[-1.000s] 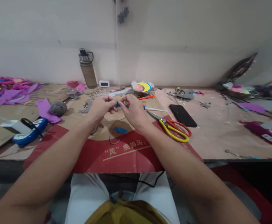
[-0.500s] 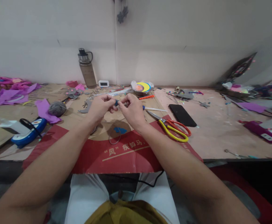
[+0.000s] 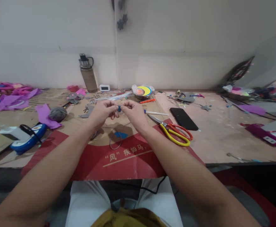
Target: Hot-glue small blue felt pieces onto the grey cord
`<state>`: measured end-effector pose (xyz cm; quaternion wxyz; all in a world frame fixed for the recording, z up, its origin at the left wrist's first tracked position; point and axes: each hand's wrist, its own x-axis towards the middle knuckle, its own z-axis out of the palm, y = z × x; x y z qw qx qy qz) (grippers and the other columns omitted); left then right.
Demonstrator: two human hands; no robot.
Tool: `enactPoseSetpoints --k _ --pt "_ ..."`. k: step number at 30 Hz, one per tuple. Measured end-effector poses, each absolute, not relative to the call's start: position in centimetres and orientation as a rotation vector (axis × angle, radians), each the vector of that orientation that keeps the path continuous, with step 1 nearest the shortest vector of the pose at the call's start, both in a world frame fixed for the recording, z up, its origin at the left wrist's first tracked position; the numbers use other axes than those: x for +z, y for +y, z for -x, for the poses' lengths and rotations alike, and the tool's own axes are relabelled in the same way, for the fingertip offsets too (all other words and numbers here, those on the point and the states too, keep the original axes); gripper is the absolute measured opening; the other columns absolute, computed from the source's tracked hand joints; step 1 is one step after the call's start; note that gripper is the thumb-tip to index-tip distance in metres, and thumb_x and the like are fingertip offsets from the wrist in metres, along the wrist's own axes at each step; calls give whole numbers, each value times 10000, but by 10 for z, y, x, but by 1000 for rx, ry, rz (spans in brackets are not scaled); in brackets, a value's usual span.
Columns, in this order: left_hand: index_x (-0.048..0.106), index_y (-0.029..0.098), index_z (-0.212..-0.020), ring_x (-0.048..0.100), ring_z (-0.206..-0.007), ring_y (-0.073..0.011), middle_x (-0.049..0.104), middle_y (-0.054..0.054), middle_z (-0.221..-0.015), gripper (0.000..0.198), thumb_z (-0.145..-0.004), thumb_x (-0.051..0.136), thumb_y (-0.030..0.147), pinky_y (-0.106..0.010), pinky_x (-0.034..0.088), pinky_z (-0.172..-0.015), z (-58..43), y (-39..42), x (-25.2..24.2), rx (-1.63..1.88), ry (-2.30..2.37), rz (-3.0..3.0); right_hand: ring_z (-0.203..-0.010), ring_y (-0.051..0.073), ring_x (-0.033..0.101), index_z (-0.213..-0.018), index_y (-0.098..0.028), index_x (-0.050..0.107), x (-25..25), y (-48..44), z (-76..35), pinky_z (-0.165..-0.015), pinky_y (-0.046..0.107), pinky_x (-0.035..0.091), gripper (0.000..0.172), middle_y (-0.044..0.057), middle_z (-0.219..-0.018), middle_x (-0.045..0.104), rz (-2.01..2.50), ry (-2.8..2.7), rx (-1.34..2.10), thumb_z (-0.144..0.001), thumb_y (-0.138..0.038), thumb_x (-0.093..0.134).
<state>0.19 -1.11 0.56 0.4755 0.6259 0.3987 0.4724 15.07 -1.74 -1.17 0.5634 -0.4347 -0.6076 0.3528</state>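
A small blue piece (image 3: 119, 108) is pinched between the fingertips of my two hands, held above the cardboard sheet; its exact kind is too small to make out. My left hand (image 3: 105, 112) grips it from the left with thumb and forefinger. Closed on its right side is my right hand (image 3: 133, 113). Thin grey yarn (image 3: 115, 148) trails below them in a loop. Beneath the hands, a flat blue cutout (image 3: 121, 135) lies on the red and brown cardboard (image 3: 130, 168).
Right of my hands lie scissors (image 3: 176, 132) with red and yellow handles, a white stick-like tool (image 3: 157, 113) and a black phone (image 3: 183, 119). To the left are a grey yarn ball (image 3: 57, 114) and a blue power strip (image 3: 29, 138). A bottle (image 3: 88, 75) stands behind.
The view has tilted slightly, so the table sits a little lower in the picture. My fingertips have shifted slightly around the blue piece, still pinching it.
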Motion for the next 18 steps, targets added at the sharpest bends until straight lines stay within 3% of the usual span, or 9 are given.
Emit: enactPoseSetpoints --k 6,11,18 --pt "646 142 -748 545 -466 -91 624 -21 -579 187 -725 715 314 -200 386 -438 1 -11 10 1009 948 -1469 -557 96 409 -672 -181 563 -17 -11 -154 -570 240 328 125 -49 -581 501 1023 -1345 885 -664 -303 586" --pt "650 152 -818 605 -570 -111 692 -69 -804 234 -740 687 370 -207 401 -461 6 -7 7 1014 953 -1441 -581 101 421 -652 -179 574 -19 -7 -160 -590 245 334 137 -39 -609 518 1013 -1317 889 -649 -317 570" --pt "486 201 -587 428 -437 -99 520 7 -558 164 -741 467 252 -228 297 -430 17 1 -2 1132 1216 -1643 -577 98 405 -630 -186 557 -14 -11 -164 -602 248 328 134 -48 -601 492 1032 -1263 915 -625 -320 564"
